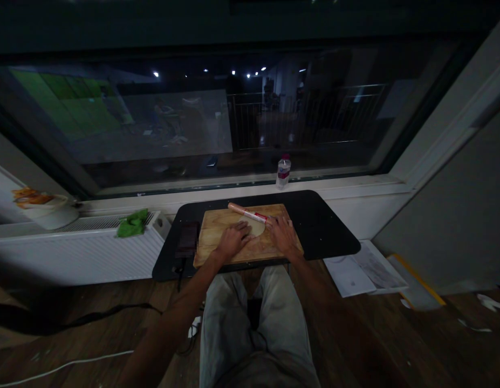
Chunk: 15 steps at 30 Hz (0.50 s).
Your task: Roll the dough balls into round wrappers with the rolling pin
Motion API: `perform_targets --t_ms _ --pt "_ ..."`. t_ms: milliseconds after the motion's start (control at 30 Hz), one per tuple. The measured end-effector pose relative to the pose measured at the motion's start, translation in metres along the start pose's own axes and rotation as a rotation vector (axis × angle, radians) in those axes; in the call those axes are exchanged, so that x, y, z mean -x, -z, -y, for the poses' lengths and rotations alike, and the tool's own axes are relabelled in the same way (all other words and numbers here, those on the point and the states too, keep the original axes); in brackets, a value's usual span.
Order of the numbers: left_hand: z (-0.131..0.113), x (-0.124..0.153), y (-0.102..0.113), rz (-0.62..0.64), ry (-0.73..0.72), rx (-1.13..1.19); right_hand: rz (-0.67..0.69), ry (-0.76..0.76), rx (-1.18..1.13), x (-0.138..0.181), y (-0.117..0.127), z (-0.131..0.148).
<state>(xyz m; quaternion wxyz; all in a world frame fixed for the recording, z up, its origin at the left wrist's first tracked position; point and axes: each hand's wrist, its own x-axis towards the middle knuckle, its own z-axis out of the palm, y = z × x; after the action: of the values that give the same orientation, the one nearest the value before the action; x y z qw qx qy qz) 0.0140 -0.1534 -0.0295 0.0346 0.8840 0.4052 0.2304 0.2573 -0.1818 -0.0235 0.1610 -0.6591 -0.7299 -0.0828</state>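
A wooden board (217, 226) lies on a small black table (326, 226). On it sits a flat pale round of dough (257, 228). My left hand (232, 240) lies flat on the board, fingers stretched toward the dough's left edge. My right hand (282, 235) rests flat on the dough's right side, fingers spread. A rolling pin (248, 213) with a red band lies at an angle along the board's far edge, just beyond both hands, held by neither.
A water bottle (282, 172) stands on the sill behind the table. A dark flat object (187, 238) lies left of the board. A green cloth (132, 223) and a white bowl (47, 210) sit on the radiator. Papers (363, 269) and cables (91, 312) lie on the floor.
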Motion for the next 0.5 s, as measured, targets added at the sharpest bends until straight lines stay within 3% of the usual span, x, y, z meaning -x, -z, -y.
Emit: perform_targets --t_ms 333,500 --pt "-0.009 -0.015 0.003 0.049 0.054 -0.057 0.011 -0.010 0.011 -0.001 -0.007 -0.002" --pt "-0.018 -0.019 -0.005 0.054 0.170 -0.094 0.017 -0.023 0.019 -0.002 -0.005 -0.001"
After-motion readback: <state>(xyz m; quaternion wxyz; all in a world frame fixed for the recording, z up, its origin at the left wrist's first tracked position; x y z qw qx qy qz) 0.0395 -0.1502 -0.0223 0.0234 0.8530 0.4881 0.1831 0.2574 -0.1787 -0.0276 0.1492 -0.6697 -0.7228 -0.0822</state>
